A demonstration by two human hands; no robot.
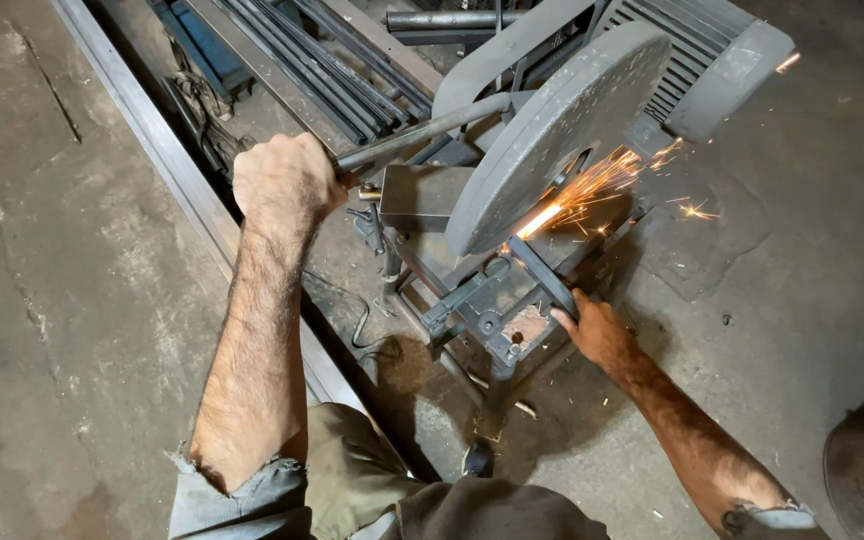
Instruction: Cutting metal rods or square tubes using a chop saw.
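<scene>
Underfoot, we see a grey concrete floor, stained and cracked, taking up most of the view. Across it a long pale steel rail runs diagonally from the upper left down toward our body, and a bundle of dark steel bars lies beside it at the top.

Next in size is the chop saw, standing on a low metal frame in the middle of the scene. Its round grey cutting disc is tilted toward us, and the ribbed motor housing sits behind it at the upper right. Under the disc, a dark metal bar lies across the saw's bed.

Our left hand is closed in a full fist around the end of the saw's long lever handle, forearm stretched out from a torn grey sleeve. Our right hand rests on the near end of the metal bar, fingers bent over it and pressing it to the bed; we cannot tell how tightly they wrap it.

Smallest of all, bright orange sparks spray from where the disc meets the bar, scattering to the right.
</scene>
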